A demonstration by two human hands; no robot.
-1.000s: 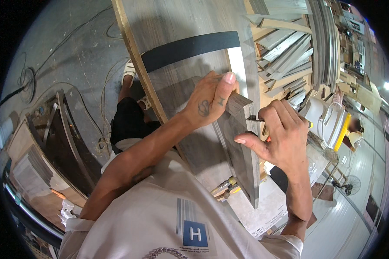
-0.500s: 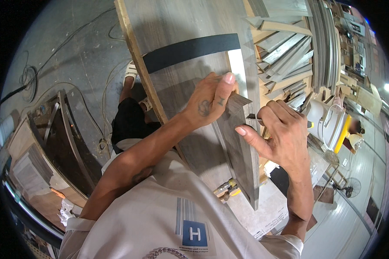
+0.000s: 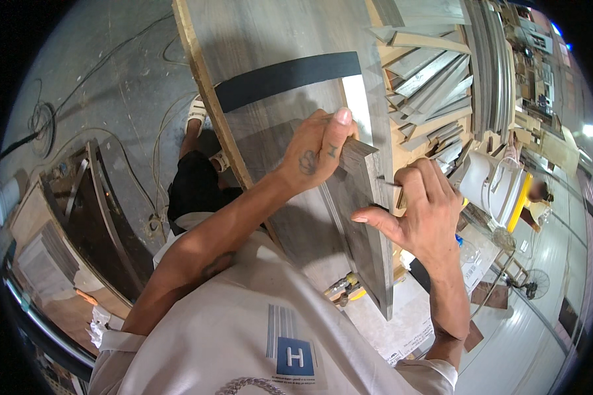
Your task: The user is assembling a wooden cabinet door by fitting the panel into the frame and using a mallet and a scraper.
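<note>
A long wood-grain piece (image 3: 367, 214), grey-brown with a folded or boxed profile, stands slantwise on a large grey wood-grain board (image 3: 263, 33). My left hand (image 3: 311, 155) is closed around its far end, thumb pointing up. At the right side of the piece, my right hand (image 3: 431, 207) has curled fingers that pinch a thin dark metal blade (image 3: 387, 183), its tip near the edge. The right thumb stretches out to the left over the piece. Most of the blade's handle is hidden in the fist. Beyond the left hand lies a curved black strip (image 3: 290, 79) on the board.
Cut wood strips (image 3: 435, 85) lie heaped at the far right, near a white bucket (image 3: 484, 178). By the near end of the piece sits a yellow-and-black tool (image 3: 346, 288). Hoses and a cable (image 3: 102, 52) cross the floor at left. Another person (image 3: 539, 201) is at far right.
My right hand has shifted slightly left and nearer to me, its thumb lying flatter over the piece. The left hand keeps its hold, and the view has drifted a little.
</note>
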